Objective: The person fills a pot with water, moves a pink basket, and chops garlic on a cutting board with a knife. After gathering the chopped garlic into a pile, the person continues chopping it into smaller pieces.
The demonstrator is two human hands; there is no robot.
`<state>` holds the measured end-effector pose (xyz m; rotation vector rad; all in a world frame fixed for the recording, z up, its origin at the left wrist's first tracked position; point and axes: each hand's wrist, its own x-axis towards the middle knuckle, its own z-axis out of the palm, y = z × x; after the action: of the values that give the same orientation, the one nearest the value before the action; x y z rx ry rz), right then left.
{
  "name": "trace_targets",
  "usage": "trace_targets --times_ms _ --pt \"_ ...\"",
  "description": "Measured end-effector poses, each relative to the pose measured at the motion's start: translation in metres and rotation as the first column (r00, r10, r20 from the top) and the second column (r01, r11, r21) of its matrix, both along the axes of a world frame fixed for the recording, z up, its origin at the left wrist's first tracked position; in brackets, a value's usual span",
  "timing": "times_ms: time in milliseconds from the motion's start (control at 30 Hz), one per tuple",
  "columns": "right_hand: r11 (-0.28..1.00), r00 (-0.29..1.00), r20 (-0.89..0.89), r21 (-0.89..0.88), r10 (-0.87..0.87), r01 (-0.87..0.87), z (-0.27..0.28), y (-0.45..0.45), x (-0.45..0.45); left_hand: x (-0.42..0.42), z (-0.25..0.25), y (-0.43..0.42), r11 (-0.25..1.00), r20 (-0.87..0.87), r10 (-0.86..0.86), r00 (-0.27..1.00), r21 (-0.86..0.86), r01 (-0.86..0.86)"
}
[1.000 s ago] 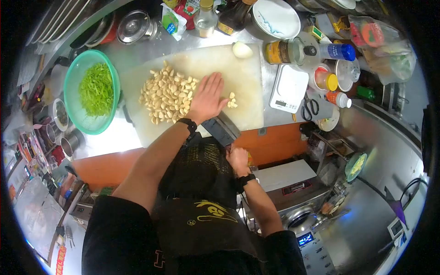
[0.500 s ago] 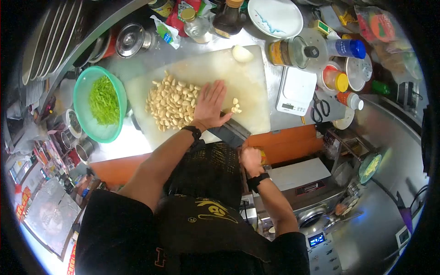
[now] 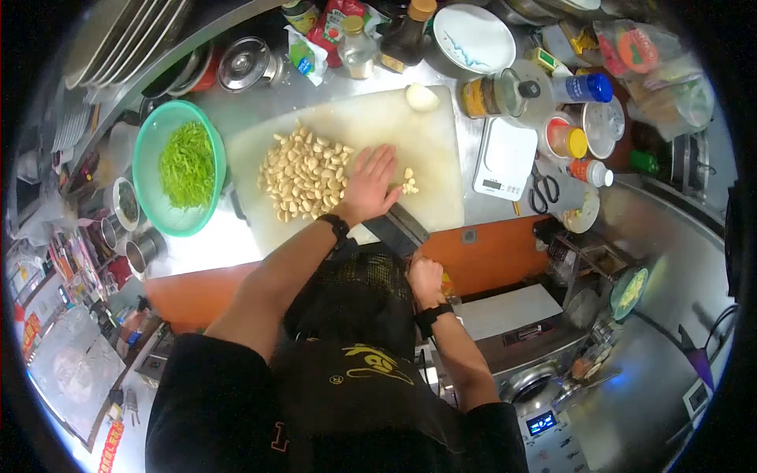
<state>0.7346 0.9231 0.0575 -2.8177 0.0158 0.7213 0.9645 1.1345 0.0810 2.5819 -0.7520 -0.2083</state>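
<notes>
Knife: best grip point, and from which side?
By the handle, probably from the near side, right-handed. The knife slants out past the board's near edge, its handle end hidden in the right hand; the broad blade reaches in to the left hand, so it's a poorer hold.

Cutting board point(image 3: 438, 146): garlic cloves point(image 3: 303, 175) lie left, onion point(image 3: 422, 98) far right corner, knife point(image 3: 398, 230) across near edge. Left of board: bowl point(image 3: 144, 158), greens point(image 3: 187, 167) inside. Right of board: scale point(image 3: 510, 151), then scissors point(image 3: 542, 189).
</notes>
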Motion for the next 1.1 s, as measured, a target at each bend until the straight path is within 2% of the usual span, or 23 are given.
trace_targets --times_ms 133,233,267,333,467,567,633,733,833,900,967,1000,1067,1100 --pt "0.995 0.995 -0.021 0.008 0.102 -0.102 0.013 -0.005 0.015 -0.015 0.005 0.005 0.958 0.011 -0.242 0.970 0.162 0.237" --pt "0.989 0.986 -0.095 -0.037 0.136 -0.140 0.027 -0.005 0.024 -0.016 0.008 0.011 0.982 0.021 -0.189 0.982 -0.006 0.189" --pt "0.987 0.981 -0.116 -0.031 0.154 -0.159 0.039 -0.009 0.018 -0.016 0.010 0.009 0.974 0.019 -0.222 0.975 0.051 0.221" --pt "0.985 0.980 -0.103 -0.011 0.169 -0.171 0.047 -0.008 0.038 -0.011 0.011 0.008 0.982 -0.021 -0.191 0.981 0.011 0.191" --pt "0.983 0.983 0.000 -0.003 0.185 -0.185 0.004 -0.018 0.025 -0.011 0.009 0.004 0.979 -0.052 -0.206 0.977 0.006 0.206" --pt "0.990 0.990 0.005 0.000 0.141 -0.141 -0.006 -0.010 0.018 -0.006 0.005 0.006 0.971 -0.080 -0.238 0.968 0.008 0.240" --pt "0.985 0.979 -0.106 0.019 0.172 -0.170 -0.001 -0.013 -0.001 -0.021 0.006 0.001 0.967 -0.110 -0.256 0.960 -0.019 0.256" --pt "0.989 0.986 -0.077 0.017 0.145 -0.144 -0.002 -0.011 0.013 -0.011 0.004 0.005 0.966 -0.038 -0.246 0.969 -0.088 0.241" --pt "0.991 0.991 -0.045 0.017 0.130 -0.129 0.011 -0.012 0.027 -0.011 0.007 0.003 0.977 -0.016 -0.208 0.978 -0.047 0.207" --pt "0.994 0.993 -0.032 0.020 0.110 -0.109 0.031 -0.013 0.036 -0.005 0.015 0.006 0.966 -0.033 -0.032 0.999 -0.258 0.023" --pt "0.995 0.995 -0.026 0.036 0.096 -0.095 0.046 -0.021 0.038 -0.005 0.016 0.022 0.856 -0.175 0.187 0.967 -0.454 -0.248" --pt "0.995 0.997 -0.021 0.064 0.076 -0.074 0.051 -0.024 0.044 0.000 0.032 0.040 0.781 -0.286 0.288 0.914 -0.481 -0.397" --pt "0.991 0.998 -0.036 0.129 0.047 -0.042 0.066 -0.027 0.042 -0.015 0.064 0.086 0.767 -0.362 0.356 0.862 -0.413 -0.490" --pt "0.976 0.997 -0.075 0.213 -0.022 0.038 0.076 -0.027 0.043 -0.022 0.072 0.110 0.839 -0.308 0.327 0.893 -0.339 -0.425"
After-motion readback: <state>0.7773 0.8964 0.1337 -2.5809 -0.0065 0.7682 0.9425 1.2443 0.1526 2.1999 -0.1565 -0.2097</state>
